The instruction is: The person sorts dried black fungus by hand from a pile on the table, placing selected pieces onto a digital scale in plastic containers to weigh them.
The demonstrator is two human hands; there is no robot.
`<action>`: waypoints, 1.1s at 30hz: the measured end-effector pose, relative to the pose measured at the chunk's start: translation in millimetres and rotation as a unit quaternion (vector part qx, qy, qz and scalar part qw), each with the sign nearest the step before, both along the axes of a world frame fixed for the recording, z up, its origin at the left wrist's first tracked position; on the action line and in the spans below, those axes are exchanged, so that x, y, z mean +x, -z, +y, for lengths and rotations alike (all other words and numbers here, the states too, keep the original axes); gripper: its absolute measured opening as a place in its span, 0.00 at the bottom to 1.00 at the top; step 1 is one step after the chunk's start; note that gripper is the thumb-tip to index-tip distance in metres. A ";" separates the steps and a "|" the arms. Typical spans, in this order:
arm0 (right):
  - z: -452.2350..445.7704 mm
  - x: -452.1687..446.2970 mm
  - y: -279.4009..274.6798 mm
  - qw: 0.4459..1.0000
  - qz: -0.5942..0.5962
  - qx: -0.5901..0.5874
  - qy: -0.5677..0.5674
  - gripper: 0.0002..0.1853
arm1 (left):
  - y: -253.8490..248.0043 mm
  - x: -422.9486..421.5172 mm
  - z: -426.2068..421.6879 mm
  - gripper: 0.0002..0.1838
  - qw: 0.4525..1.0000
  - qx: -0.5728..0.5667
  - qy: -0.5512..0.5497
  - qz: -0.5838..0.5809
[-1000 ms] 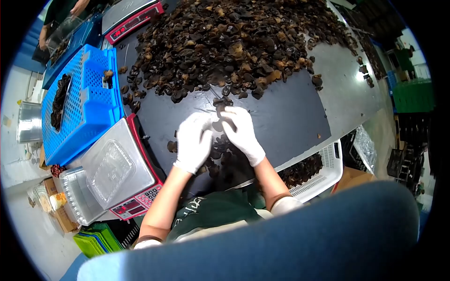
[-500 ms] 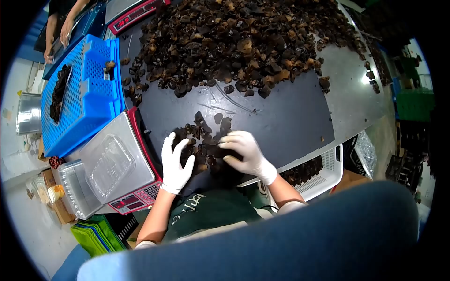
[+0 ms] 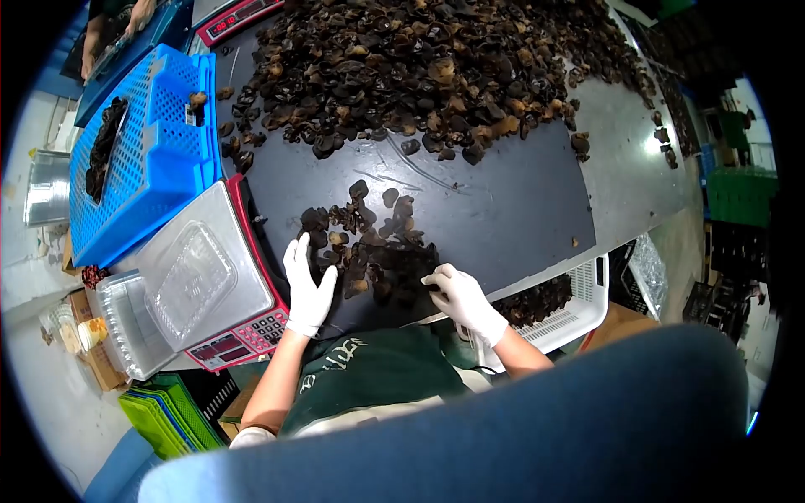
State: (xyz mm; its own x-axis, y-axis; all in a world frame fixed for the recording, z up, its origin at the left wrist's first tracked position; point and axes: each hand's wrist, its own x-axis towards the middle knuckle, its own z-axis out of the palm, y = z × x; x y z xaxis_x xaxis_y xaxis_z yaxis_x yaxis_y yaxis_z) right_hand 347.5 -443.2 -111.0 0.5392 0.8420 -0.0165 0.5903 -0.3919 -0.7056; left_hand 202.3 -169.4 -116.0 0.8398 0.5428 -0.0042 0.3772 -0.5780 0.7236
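Note:
A small pile of dark brown wood ear mushrooms [image 3: 394,260] lies on the black mat [image 3: 511,197] in front of me. My left hand [image 3: 309,292], in a white glove, is at the pile's left edge, its thumb and fingers apart and nothing between them. At the right edge is my right hand [image 3: 465,303], also gloved. Its fingers are bent toward the thumb in a pinch, against the dark pieces; what is between the tips is hidden. Beyond, a large heap of wood ear mushrooms [image 3: 402,75] covers the far side of the table.
On the left, a red-framed scale [image 3: 239,339] carries a clear plastic lid [image 3: 193,281]. A blue crate [image 3: 180,142] stands behind it. Below the table edge at right is a white basket [image 3: 591,293] holding dark pieces. A co-worker's hand [image 3: 141,15] shows at upper left.
My right hand has drawn back to the right and toward me, uncovering more of the small pile, and its fingers have come closer together. My left hand has shifted slightly left, still spread.

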 end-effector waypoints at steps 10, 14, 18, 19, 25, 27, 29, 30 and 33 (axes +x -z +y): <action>-8.9 28.8 -38.5 0.971 0.206 0.009 0.124 0.11 | 1.4 91.6 28.2 0.25 0.983 0.135 0.120 -0.031; -10.6 34.7 -53.7 0.946 0.280 0.032 0.157 0.08 | 17.2 106.5 16.3 0.15 0.963 0.242 0.114 -0.019; -60.1 52.1 -64.1 0.904 0.357 0.173 0.162 0.18 | 12.9 106.7 20.4 0.11 0.976 0.157 0.085 -0.127; -62.4 62.3 -62.7 0.788 0.477 0.389 -0.026 0.24 | 7.4 105.2 16.6 0.10 0.985 0.092 0.042 -0.137; -61.3 68.2 -34.0 0.754 0.563 0.338 0.021 0.27 | -121.7 108.0 -79.3 0.16 0.899 -0.328 0.258 -0.136; -8.8 64.1 -47.4 0.908 0.355 0.218 -0.047 0.13 | -133.7 106.0 -103.6 0.20 0.832 -0.340 0.394 -0.189; 19.5 55.5 -37.5 0.956 0.277 0.096 0.019 0.11 | -136.9 113.2 -98.0 0.20 0.851 -0.253 0.418 -0.193; 35.6 48.9 -44.0 0.967 0.150 0.190 0.085 0.08 | -132.6 119.1 -85.6 0.17 0.876 -0.224 0.362 -0.227; 56.4 73.8 -22.7 0.966 0.155 0.145 0.150 0.08 | -76.0 119.8 -23.4 0.14 0.976 -0.061 0.135 -0.161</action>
State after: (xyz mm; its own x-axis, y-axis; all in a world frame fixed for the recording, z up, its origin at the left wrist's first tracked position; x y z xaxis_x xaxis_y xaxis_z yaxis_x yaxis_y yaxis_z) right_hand 421.3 -386.7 -88.3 0.7671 0.6416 -0.0028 0.2239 -0.2718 -0.9360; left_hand 322.1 -192.8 -40.0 0.9209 0.3126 0.2330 -0.0356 -0.5276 0.8488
